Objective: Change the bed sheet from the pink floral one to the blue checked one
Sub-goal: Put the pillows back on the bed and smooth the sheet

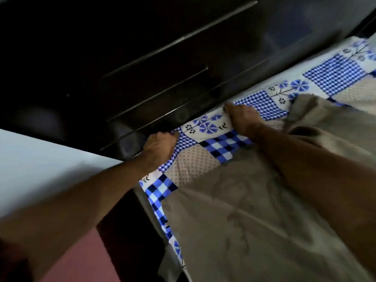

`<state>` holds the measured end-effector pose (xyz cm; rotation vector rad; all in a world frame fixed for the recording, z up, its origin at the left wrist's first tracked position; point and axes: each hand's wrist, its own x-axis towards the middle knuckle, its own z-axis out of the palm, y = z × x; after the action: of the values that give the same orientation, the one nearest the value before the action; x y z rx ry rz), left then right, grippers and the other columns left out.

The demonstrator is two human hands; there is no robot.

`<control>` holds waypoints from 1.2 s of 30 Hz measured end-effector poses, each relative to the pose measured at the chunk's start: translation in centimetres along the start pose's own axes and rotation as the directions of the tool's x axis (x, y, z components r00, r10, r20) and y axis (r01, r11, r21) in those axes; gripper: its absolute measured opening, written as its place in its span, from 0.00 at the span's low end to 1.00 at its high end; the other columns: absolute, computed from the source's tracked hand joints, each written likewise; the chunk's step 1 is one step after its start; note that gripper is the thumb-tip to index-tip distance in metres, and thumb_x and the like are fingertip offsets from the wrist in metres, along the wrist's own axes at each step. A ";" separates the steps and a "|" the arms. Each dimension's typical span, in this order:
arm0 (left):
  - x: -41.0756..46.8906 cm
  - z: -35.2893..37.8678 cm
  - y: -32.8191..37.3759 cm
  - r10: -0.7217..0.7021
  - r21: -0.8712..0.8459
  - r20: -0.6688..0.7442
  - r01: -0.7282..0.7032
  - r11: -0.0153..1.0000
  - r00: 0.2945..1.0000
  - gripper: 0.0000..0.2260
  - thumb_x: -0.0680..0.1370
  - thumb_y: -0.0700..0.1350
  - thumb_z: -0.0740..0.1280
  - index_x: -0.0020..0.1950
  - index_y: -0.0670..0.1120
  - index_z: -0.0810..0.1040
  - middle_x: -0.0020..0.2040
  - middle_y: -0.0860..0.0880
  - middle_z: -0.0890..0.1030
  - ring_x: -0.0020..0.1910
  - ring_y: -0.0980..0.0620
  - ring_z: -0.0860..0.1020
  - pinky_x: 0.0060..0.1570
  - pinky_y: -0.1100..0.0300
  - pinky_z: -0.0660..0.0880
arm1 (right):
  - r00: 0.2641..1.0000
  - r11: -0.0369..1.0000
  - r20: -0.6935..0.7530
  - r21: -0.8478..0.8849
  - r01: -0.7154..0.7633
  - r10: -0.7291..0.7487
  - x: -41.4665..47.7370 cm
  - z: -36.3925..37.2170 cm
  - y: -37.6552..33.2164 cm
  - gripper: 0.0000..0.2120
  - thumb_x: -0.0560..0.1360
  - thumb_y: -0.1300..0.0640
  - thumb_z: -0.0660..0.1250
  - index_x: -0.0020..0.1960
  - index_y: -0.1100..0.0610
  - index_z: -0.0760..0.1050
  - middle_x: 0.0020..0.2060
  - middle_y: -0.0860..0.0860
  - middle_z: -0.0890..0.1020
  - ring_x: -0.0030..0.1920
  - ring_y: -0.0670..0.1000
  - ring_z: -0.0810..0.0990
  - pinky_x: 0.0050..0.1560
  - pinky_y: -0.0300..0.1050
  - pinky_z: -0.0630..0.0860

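Left forearm point(67, 202) nearest, at 7 o'clock. Left hand point(160, 145) and right hand point(243, 119), fingers clamped on blue checked sheet point(215, 143) at bed head by dark headboard point(142, 68). Risk: uneven pull bunches the edge; beige cloth point(244, 210) on top drags along.

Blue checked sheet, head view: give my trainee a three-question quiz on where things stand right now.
1. True or false: the left hand grips the blue checked sheet at the corner by the dark headboard.
2. What does the right hand hold? A) the sheet's edge B) a pillow
3. Which cloth lies on top of the sheet?

Key: 1 true; 2 A; 3 the beige cloth.
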<state>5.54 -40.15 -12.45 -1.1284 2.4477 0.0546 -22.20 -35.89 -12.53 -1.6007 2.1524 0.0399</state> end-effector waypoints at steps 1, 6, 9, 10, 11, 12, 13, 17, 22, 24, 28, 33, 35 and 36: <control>0.1 -0.3 0.0 0.025 0.054 0.010 -0.025 0.998 1.000 0.15 0.80 0.40 0.59 0.67 0.45 0.69 0.57 0.42 0.82 0.55 0.38 0.82 0.50 0.47 0.78 | 0.996 0.998 -0.094 0.066 -0.006 0.012 0.1 0.3 -1.0 0.19 0.84 0.54 0.54 0.74 0.56 0.64 0.65 0.64 0.76 0.63 0.66 0.76 0.60 0.57 0.72; -0.6 -1.5 0.5 -0.028 0.006 -0.012 0.029 1.000 1.000 0.21 0.78 0.36 0.59 0.71 0.43 0.64 0.56 0.41 0.81 0.54 0.37 0.81 0.48 0.46 0.78 | 0.933 0.980 -0.343 0.197 -0.040 0.107 1.1 2.9 -2.6 0.09 0.82 0.60 0.55 0.59 0.61 0.71 0.53 0.63 0.79 0.52 0.63 0.77 0.46 0.53 0.70; -1.9 -0.5 1.9 -0.013 -0.003 -0.151 0.013 1.000 0.989 0.28 0.73 0.40 0.69 0.73 0.46 0.67 0.58 0.42 0.78 0.50 0.40 0.81 0.40 0.48 0.79 | 0.964 0.985 -0.253 0.169 -0.037 0.080 2.0 3.0 -2.1 0.10 0.80 0.62 0.59 0.58 0.58 0.76 0.57 0.60 0.79 0.58 0.62 0.76 0.57 0.57 0.75; -2.5 0.0 2.9 -0.003 -0.027 -0.159 -0.001 1.000 0.987 0.30 0.73 0.43 0.69 0.75 0.47 0.66 0.62 0.43 0.76 0.54 0.40 0.79 0.43 0.47 0.78 | 0.979 0.986 -0.193 0.165 -0.039 0.071 2.2 2.7 -1.9 0.12 0.79 0.62 0.60 0.61 0.57 0.77 0.59 0.59 0.79 0.60 0.62 0.76 0.60 0.56 0.74; -3.0 0.7 3.7 -0.009 -0.113 -0.100 -0.003 0.994 0.995 0.30 0.77 0.48 0.66 0.78 0.48 0.61 0.69 0.43 0.72 0.61 0.40 0.76 0.51 0.45 0.77 | 0.991 0.987 -0.118 0.155 -0.043 0.061 2.3 2.5 -1.8 0.14 0.80 0.60 0.60 0.63 0.56 0.77 0.62 0.58 0.78 0.63 0.61 0.75 0.63 0.55 0.73; -3.2 1.9 3.9 -0.052 -0.213 0.007 0.053 0.976 0.999 0.29 0.81 0.52 0.60 0.80 0.48 0.55 0.75 0.43 0.65 0.69 0.39 0.70 0.59 0.43 0.73 | 0.998 0.991 -0.044 0.134 -0.030 0.036 2.2 2.2 -1.9 0.16 0.81 0.57 0.60 0.67 0.55 0.76 0.66 0.57 0.77 0.66 0.61 0.74 0.66 0.54 0.71; -3.3 2.8 4.0 -0.080 -0.268 0.108 0.107 0.958 0.991 0.30 0.83 0.57 0.55 0.81 0.48 0.50 0.79 0.43 0.59 0.75 0.39 0.63 0.66 0.41 0.68 | 1.000 0.993 0.020 0.121 -0.004 0.001 2.0 1.7 -1.7 0.18 0.81 0.54 0.59 0.70 0.54 0.73 0.70 0.57 0.74 0.70 0.60 0.72 0.70 0.54 0.69; -1.9 4.9 2.1 -0.254 -0.393 0.202 0.316 0.864 0.946 0.36 0.80 0.67 0.51 0.80 0.44 0.57 0.77 0.39 0.63 0.74 0.38 0.65 0.71 0.46 0.64 | 0.997 0.982 0.078 0.190 0.006 -0.021 0.2 -1.0 0.6 0.26 0.81 0.49 0.62 0.78 0.50 0.63 0.76 0.55 0.67 0.75 0.58 0.67 0.75 0.52 0.64; -0.1 1.7 1.6 -0.252 -0.403 0.329 0.377 0.834 0.910 0.31 0.82 0.65 0.50 0.70 0.43 0.74 0.68 0.37 0.76 0.67 0.38 0.74 0.65 0.50 0.70 | 0.990 0.978 -0.053 0.174 -0.116 0.127 -2.9 -4.8 7.1 0.29 0.78 0.47 0.67 0.76 0.51 0.66 0.74 0.56 0.71 0.73 0.59 0.69 0.72 0.52 0.66; -0.5 0.0 2.5 -0.304 -0.261 0.273 0.375 0.890 0.913 0.30 0.82 0.65 0.51 0.67 0.44 0.76 0.65 0.39 0.78 0.64 0.38 0.76 0.61 0.49 0.73 | 0.977 0.965 -0.058 0.180 -0.191 0.204 -3.4 -6.8 9.7 0.26 0.78 0.46 0.67 0.74 0.50 0.69 0.71 0.57 0.73 0.71 0.59 0.71 0.69 0.52 0.68; 0.7 -4.1 6.6 -0.108 -0.341 -0.069 0.079 0.937 0.992 0.19 0.80 0.58 0.62 0.63 0.46 0.79 0.60 0.43 0.81 0.60 0.40 0.79 0.55 0.50 0.77 | 0.965 0.951 0.005 0.168 -0.259 0.262 -3.8 -9.9 14.8 0.23 0.79 0.50 0.65 0.72 0.53 0.72 0.71 0.59 0.74 0.71 0.60 0.72 0.69 0.50 0.68; 6.0 -8.1 15.3 0.225 -0.514 -0.179 -0.286 0.809 0.958 0.18 0.81 0.47 0.64 0.69 0.41 0.76 0.63 0.41 0.80 0.62 0.42 0.78 0.61 0.55 0.71 | 0.945 0.943 0.153 0.126 -0.309 0.289 -3.6 -9.2 20.5 0.24 0.83 0.54 0.58 0.78 0.57 0.63 0.77 0.59 0.64 0.76 0.60 0.64 0.76 0.52 0.60; 8.9 -8.8 18.7 0.301 -0.529 -0.173 -0.346 0.775 0.938 0.22 0.79 0.49 0.62 0.71 0.41 0.74 0.65 0.40 0.79 0.64 0.41 0.76 0.64 0.54 0.70 | 0.948 0.950 0.172 0.115 -0.290 0.268 -2.4 -8.5 22.3 0.24 0.83 0.54 0.58 0.78 0.59 0.63 0.76 0.61 0.66 0.74 0.61 0.67 0.75 0.54 0.62; 10.4 -9.2 20.3 0.314 -0.528 -0.173 -0.357 0.770 0.934 0.23 0.80 0.50 0.61 0.73 0.41 0.72 0.68 0.39 0.76 0.68 0.42 0.73 0.68 0.54 0.68 | 0.947 0.949 0.168 0.111 -0.294 0.274 -1.8 -8.4 22.9 0.23 0.83 0.53 0.57 0.76 0.59 0.64 0.74 0.63 0.67 0.73 0.62 0.68 0.73 0.56 0.64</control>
<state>-18.64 -36.06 -11.33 -0.8821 2.7581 0.9052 -45.53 -29.24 -9.87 -1.1637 2.1987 0.1002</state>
